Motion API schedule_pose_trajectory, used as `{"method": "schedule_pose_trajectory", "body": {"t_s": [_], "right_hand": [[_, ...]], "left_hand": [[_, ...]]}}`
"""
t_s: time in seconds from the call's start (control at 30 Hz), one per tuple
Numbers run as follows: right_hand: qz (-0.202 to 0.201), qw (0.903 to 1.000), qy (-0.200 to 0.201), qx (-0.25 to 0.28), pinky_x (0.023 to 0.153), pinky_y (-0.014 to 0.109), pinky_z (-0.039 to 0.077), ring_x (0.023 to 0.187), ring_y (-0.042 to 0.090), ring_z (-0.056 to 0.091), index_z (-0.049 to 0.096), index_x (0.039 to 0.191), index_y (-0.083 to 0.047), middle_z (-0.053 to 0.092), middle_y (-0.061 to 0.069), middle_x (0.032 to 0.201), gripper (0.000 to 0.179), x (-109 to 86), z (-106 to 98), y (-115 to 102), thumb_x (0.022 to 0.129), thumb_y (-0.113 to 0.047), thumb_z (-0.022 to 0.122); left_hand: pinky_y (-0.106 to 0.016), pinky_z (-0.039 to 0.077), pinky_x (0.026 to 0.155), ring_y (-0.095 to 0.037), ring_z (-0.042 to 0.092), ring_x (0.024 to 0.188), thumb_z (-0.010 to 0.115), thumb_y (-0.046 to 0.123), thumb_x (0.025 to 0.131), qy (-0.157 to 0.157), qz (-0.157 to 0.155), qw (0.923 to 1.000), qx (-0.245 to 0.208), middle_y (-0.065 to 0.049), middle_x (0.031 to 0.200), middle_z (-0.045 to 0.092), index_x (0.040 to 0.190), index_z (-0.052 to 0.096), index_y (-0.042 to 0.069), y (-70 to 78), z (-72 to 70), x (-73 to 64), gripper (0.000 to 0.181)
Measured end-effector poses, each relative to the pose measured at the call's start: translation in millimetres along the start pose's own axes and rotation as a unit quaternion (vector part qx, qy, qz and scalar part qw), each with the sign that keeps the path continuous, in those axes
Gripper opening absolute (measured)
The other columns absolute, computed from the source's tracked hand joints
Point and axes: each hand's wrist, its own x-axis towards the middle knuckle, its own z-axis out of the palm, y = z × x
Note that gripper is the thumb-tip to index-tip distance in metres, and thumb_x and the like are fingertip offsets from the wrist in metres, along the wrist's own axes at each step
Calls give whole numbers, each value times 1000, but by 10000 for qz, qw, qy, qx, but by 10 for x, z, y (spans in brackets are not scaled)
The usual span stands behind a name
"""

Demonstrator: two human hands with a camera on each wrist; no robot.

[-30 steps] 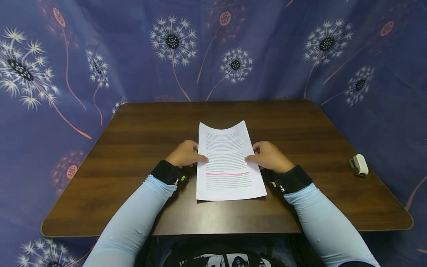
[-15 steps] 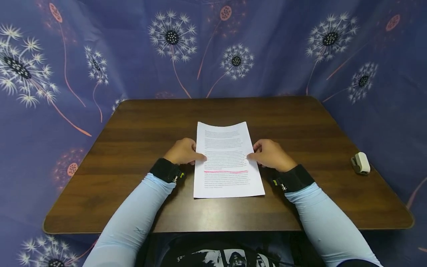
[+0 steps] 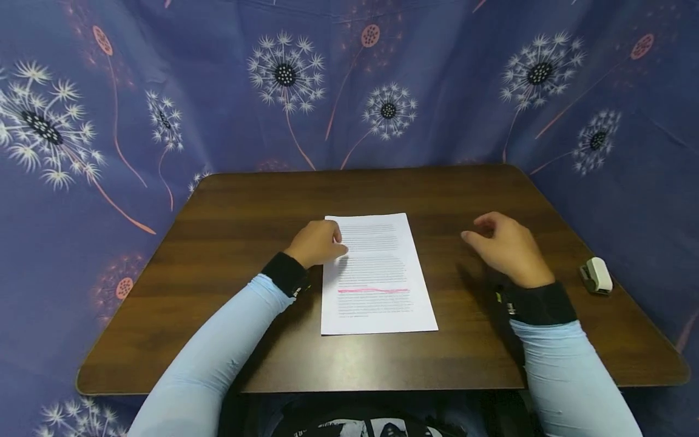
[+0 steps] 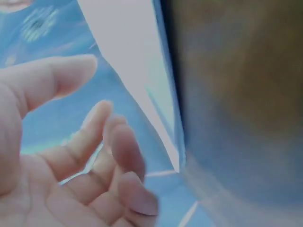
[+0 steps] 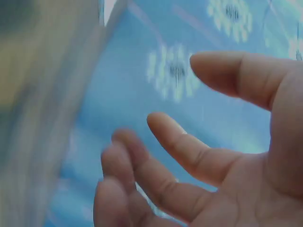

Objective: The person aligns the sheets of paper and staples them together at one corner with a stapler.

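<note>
White printed sheets of paper (image 3: 377, 312) lie flat on the brown table, a pink line marked across the lower text. Over their upper left edge, my left hand (image 3: 317, 244) hovers with its shadow on the page. The left wrist view shows that hand's thumb and fingers (image 4: 71, 156) apart, holding nothing, beside the paper (image 4: 135, 61). Well to the right of the sheets, my right hand (image 3: 508, 249) is above the table, fingers loosely bent. In the right wrist view its fingers (image 5: 189, 158) are spread from the thumb with nothing between them.
A small white and grey stapler-like object (image 3: 596, 276) sits near the table's right edge, just right of my right wrist. The wooden table (image 3: 262, 194) ends against a blue cloth (image 3: 229, 121) printed with dandelions.
Both hands have let go of the paper, which now lies flat instead of curved. My right hand has moved away to the right, and the left has shifted slightly over the sheet's edge.
</note>
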Motion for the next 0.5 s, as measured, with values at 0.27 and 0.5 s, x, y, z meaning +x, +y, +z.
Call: {"method": "schedule_pose_trajectory", "body": {"t_s": [0.27, 0.5], "right_hand": [[1566, 9827, 649, -742, 80, 78, 31, 111, 75, 34, 43, 148, 8, 37, 51, 135, 83, -206, -590, 867, 98, -58, 53], [2153, 9721, 200, -905, 70, 74, 40, 101, 77, 40, 36, 136, 26, 36, 59, 126, 89, -340, -683, 1322, 93, -46, 65]], "left_hand": [[-46, 49, 105, -26, 62, 120, 80, 36, 88, -94, 546, 9946, 878, -7, 129, 66, 132, 66, 9, 292, 123, 705, 53], [-50, 37, 119, -27, 50, 140, 84, 41, 83, -773, 515, 9934, 679, -6, 149, 55, 150, 53, 13, 613, 200, 1091, 79]]}}
